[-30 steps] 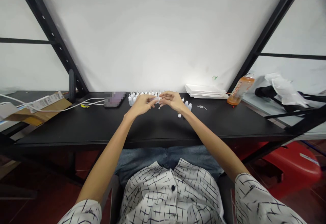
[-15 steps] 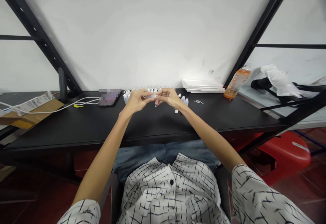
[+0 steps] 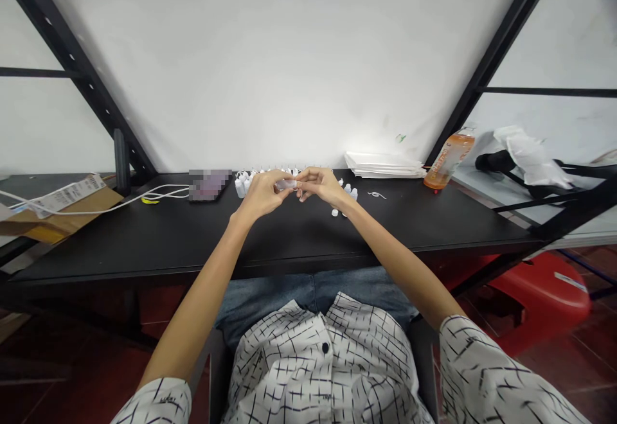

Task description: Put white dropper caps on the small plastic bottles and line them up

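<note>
Above the black table (image 3: pixel 289 244), my left hand (image 3: pixel 264 194) is closed round a small whitish translucent bottle (image 3: pixel 285 184), held sideways. My right hand (image 3: pixel 321 186) pinches at the right end of that bottle, its fingertips meeting those of the left; what exactly they grip is too small to tell. Several small white bottles (image 3: pixel 242 184) stand behind and left of my left hand, and more white bottles (image 3: pixel 350 191) are just right of my right hand. A small white cap (image 3: pixel 335 212) lies on the table below the right wrist.
Flat white packets (image 3: pixel 383 166) are stacked by the wall, with an orange bottle (image 3: pixel 449 159) leaning at their right. A phone (image 3: pixel 209 185), a white cable (image 3: pixel 166 191) and a cardboard box (image 3: pixel 72 209) are at left. A thin white strip (image 3: pixel 376 194) lies right.
The thin white strip that hung between my hands no longer shows. My fingertips have closed in on the bottle's right end. The view has shifted very slightly.
</note>
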Available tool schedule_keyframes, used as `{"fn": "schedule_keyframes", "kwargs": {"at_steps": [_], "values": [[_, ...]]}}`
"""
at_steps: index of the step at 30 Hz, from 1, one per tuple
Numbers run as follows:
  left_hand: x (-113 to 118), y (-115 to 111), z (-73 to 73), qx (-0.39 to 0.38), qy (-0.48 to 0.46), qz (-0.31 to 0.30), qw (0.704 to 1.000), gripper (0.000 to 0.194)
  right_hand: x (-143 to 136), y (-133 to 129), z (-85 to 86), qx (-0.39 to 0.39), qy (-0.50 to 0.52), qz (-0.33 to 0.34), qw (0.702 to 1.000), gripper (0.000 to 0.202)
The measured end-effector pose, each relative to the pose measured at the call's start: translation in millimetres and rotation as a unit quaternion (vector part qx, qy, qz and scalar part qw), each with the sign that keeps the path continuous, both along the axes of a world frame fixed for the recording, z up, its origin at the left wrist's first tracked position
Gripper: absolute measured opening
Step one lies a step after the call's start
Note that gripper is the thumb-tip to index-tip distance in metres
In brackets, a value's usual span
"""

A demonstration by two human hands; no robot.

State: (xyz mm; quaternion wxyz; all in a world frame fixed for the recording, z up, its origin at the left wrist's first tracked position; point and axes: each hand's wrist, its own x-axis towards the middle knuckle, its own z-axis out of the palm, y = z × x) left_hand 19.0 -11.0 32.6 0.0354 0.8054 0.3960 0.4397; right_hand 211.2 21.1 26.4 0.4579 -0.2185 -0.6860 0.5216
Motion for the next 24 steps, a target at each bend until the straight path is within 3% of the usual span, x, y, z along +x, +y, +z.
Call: {"fn": "schedule_keyframes", "kwargs": {"at_steps": [3,6,12,24], "values": [[0.1,-1.4,0.2,-0.021,0.019,0.017,0.999,0.03,1.9,-1.8,2.9,0.001,-0.012,-0.012,1.0,0.04],[0.4,-3.9,3.2,-0.073,-0.02,0.013,0.997,0.033,4.0,-3.9,6.5,-0.002,-0.012,-0.014,1.0,0.039],[2.4,-6.8,6.9,-0.192,-0.158,-0.082,0.965,0.038,5.2,-2.8,7.5,-0.009,0.01,-0.014,1.0,0.036],[1.9,-16.2,19.3,-0.327,-0.244,-0.204,0.89,0.037,6.6,-2.0,11.8,-0.008,0.033,-0.062,0.998,0.036]]}}
